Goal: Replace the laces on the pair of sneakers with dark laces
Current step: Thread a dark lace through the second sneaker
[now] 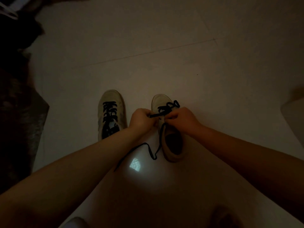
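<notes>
Dim shot, floor (181,55) pale. Landmark = right shoe (166,127), the one being worked on, between both hands.

Left shoe (111,112) sits just left of the right shoe, apart from it, dark lace already run up its eyelets; looks done, though ends can't be made out.

On the right shoe, lace (169,105) crosses only the toe-end eyelets, w/ a loose bunch over the toe. Upper eyelets nearer the opening look unlaced, so approx. half left on this shoe.

Left hand (142,120), at the shoe's left edge: fingers curled, pinching a short straight bit of lace that runs toward the right hand. Right hand (180,118), over the shoe's tongue area: fingers curled tight on the lace; exact pinch point hidden by knuckles.

A long tail (151,152) drops from under the right hand, down the shoe's left side, loops on the floor near the heel, then runs off under the left forearm.

Handling, my guess: lace is flat, soft, light, limp, so it won't push thru an eyelet unless held right by the stiff tip. Grip close to the tip, feed, then pull slack. Shoe is light and may slide, so steady it w/ the other hand. Tail could snag under the arm.
</notes>
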`<action>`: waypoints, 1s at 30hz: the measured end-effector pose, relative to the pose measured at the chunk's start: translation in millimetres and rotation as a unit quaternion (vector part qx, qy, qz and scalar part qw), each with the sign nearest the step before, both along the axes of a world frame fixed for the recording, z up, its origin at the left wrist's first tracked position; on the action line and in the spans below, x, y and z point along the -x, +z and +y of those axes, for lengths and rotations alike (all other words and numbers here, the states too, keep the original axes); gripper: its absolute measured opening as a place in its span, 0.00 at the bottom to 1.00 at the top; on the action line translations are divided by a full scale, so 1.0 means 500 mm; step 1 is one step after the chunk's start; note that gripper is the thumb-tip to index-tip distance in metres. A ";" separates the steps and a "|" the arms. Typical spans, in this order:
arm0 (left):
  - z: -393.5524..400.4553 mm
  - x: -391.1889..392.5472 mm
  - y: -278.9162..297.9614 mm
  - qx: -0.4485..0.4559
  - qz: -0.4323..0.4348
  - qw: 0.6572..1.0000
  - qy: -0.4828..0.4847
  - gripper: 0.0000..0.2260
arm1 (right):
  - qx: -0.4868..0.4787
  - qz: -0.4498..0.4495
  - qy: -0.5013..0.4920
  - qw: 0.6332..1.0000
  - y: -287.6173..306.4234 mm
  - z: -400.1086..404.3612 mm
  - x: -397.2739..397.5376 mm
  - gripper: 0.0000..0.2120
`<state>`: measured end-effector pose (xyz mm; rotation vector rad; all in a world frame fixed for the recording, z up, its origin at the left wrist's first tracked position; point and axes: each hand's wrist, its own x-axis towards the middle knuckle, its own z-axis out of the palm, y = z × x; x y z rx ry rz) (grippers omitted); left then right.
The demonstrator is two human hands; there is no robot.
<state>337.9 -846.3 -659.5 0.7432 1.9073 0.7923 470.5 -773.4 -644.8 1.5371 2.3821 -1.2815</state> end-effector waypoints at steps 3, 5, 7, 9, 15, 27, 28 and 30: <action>0.000 -0.010 -0.006 0.003 -0.025 0.999 0.022 0.05 | 0.002 0.001 -0.002 1.000 -0.001 -0.002 0.006 0.11; 0.001 -0.015 -0.011 0.010 -0.063 0.997 0.049 0.02 | 0.003 0.005 -0.012 1.000 -0.003 -0.003 0.006 0.11; 0.000 -0.020 -0.014 0.012 -0.096 0.993 0.063 0.05 | 0.004 0.006 -0.015 1.000 -0.004 -0.006 0.005 0.09; 0.002 -0.026 -0.020 0.007 -0.119 0.991 0.055 0.11 | -0.002 -0.008 0.000 1.000 -0.004 -0.010 0.007 0.08; 0.008 -0.035 -0.029 -0.025 0.010 1.000 0.002 0.08 | 0.018 0.009 -0.056 0.998 0.012 -0.004 -0.032 0.03; 0.008 -0.034 -0.039 -0.042 0.067 0.996 -0.033 0.08 | 0.327 0.298 -0.296 0.847 0.070 0.040 -0.103 0.13; 0.008 -0.034 -0.040 -0.046 0.071 0.996 -0.035 0.07 | 0.199 0.173 -0.191 0.946 0.066 0.033 -0.097 0.10; 0.007 -0.033 -0.039 -0.055 0.078 0.995 -0.038 0.07 | -0.036 -0.041 0.037 0.998 0.048 0.020 -0.093 0.07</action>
